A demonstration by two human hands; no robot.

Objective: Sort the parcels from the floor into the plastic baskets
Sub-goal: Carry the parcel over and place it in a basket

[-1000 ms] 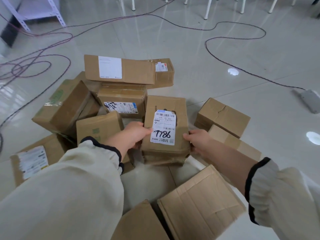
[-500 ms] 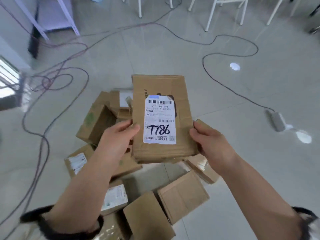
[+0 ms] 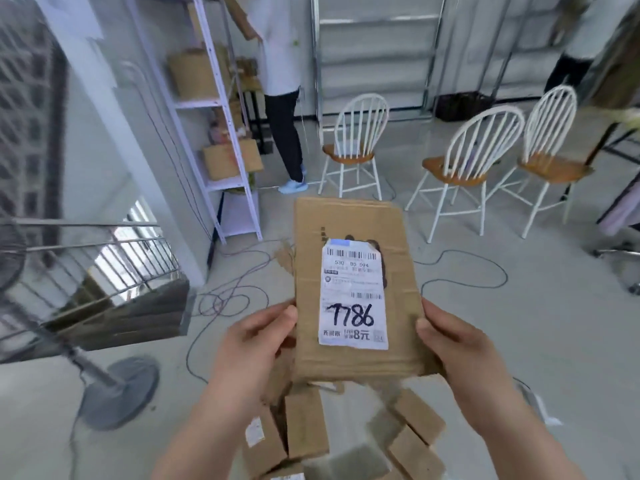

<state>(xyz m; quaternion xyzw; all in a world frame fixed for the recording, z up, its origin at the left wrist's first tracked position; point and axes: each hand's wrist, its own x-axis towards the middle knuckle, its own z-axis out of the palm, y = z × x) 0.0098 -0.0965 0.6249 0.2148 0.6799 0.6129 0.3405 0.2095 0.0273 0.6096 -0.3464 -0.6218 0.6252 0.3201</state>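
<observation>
Currently held clear of the floor, label facing the camera: cardboard parcel marked 1786. Gripped at lower left edge by left hand and lower right edge by right hand, thumbs on front face.

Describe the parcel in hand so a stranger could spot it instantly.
Before the white chairs, above the pile of boxes, the left hand and right hand grip one cardboard parcel. It alone is held aloft, its white label handwritten 1786.
</observation>
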